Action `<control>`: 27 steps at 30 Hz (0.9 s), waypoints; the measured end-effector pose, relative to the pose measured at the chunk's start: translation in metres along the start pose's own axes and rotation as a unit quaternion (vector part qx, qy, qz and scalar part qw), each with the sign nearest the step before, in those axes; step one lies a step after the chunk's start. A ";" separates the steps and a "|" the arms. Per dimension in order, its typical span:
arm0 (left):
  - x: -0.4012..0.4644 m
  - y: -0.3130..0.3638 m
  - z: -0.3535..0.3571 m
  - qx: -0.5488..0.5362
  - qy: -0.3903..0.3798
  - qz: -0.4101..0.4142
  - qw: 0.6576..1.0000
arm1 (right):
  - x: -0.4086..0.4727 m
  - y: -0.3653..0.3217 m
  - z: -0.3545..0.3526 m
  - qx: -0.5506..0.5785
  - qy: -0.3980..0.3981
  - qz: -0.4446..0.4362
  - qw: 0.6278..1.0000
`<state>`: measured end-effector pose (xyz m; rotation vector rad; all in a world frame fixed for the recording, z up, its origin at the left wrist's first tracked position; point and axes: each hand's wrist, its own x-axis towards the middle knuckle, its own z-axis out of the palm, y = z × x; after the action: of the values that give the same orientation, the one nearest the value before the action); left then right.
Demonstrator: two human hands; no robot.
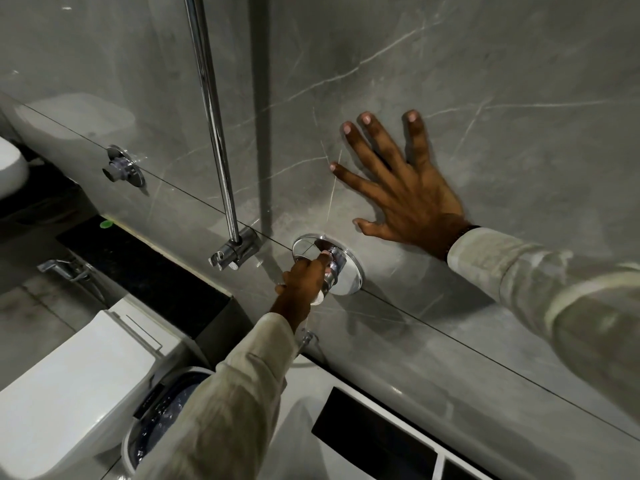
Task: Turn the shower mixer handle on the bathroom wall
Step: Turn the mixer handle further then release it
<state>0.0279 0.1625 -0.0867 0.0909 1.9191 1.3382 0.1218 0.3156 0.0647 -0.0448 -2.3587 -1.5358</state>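
One mixer handle (333, 268) sat on one round plate (349, 271). The left hand (304, 282) gripped it; at two o'clock, the right hand (405, 192) lay flat, fingers spread, on the wall (485, 81).

The scene is dim and grey, with soft light from above and to the left throwing a broad dark shadow of the vertical chrome shower rail (211, 116) onto the grey veined marble wall tiles (485, 64). Small bright glints sit on the round chrome mixer plate (349, 275) and the glossy white toilet lid (69, 375). The wide lens bends the tile joints, and the pale sleeves blur near the frame edges.
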 end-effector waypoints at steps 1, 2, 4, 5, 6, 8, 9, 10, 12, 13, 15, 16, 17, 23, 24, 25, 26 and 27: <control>0.005 -0.002 -0.001 -0.027 -0.013 -0.012 0.999 | 0.000 0.000 -0.001 0.001 0.000 0.000 1.000; 0.010 -0.005 -0.001 -0.035 -0.020 -0.017 0.999 | 0.000 0.000 -0.001 0.000 0.002 0.001 1.000; 0.017 -0.010 -0.001 -0.024 -0.021 -0.017 0.999 | -0.001 0.000 -0.003 0.000 0.005 0.001 1.000; 0.019 -0.012 -0.001 -0.026 -0.017 -0.013 0.999 | -0.001 0.000 -0.003 0.000 0.005 0.001 1.000; 0.021 -0.012 0.000 -0.032 -0.014 -0.012 0.999 | -0.001 0.000 -0.004 0.001 0.004 0.002 1.000; 0.025 -0.014 0.002 -0.032 -0.005 -0.015 0.999 | -0.001 0.000 -0.004 0.002 0.003 0.002 1.000; 0.025 -0.013 0.003 -0.034 0.001 -0.011 0.999 | -0.001 0.000 -0.003 0.002 0.002 0.001 1.000; 0.025 -0.013 0.006 -0.039 0.007 -0.001 0.999 | -0.001 0.000 -0.003 0.002 0.002 0.001 1.000; 0.015 -0.008 0.009 -0.036 0.018 0.036 0.999 | 0.000 0.000 -0.002 0.001 0.004 0.001 1.000; 0.010 -0.007 0.011 -0.016 0.032 0.051 0.998 | 0.000 0.000 -0.001 0.000 0.005 0.001 1.000; 0.006 -0.008 0.014 0.046 0.078 0.072 0.993 | 0.000 -0.001 0.001 -0.004 0.008 0.000 1.000; 0.005 -0.009 0.014 0.071 0.101 0.083 0.989 | 0.001 -0.001 0.001 -0.005 0.009 0.000 1.000; 0.005 -0.009 0.015 0.087 0.113 0.093 0.985 | 0.000 -0.001 0.002 -0.005 0.009 0.000 1.000; -0.008 -0.011 0.014 0.183 0.142 0.139 0.963 | 0.000 -0.001 0.004 0.007 0.011 0.004 1.000; -0.011 -0.012 0.014 0.195 0.153 0.146 0.958 | 0.000 -0.001 0.004 0.005 0.014 0.004 1.000; -0.014 -0.012 0.015 0.201 0.167 0.155 0.953 | 0.000 -0.001 0.005 0.002 0.017 0.004 1.000; -0.015 -0.013 0.015 0.202 0.181 0.165 0.948 | 0.000 -0.002 0.005 0.001 0.018 0.004 1.000; -0.018 -0.014 0.015 0.201 0.194 0.176 0.944 | 0.000 -0.002 0.006 0.002 0.017 0.003 1.000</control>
<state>0.0546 0.1598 -0.0902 0.4167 2.5925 1.2278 0.1202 0.3199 0.0610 -0.0254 -2.3335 -1.5155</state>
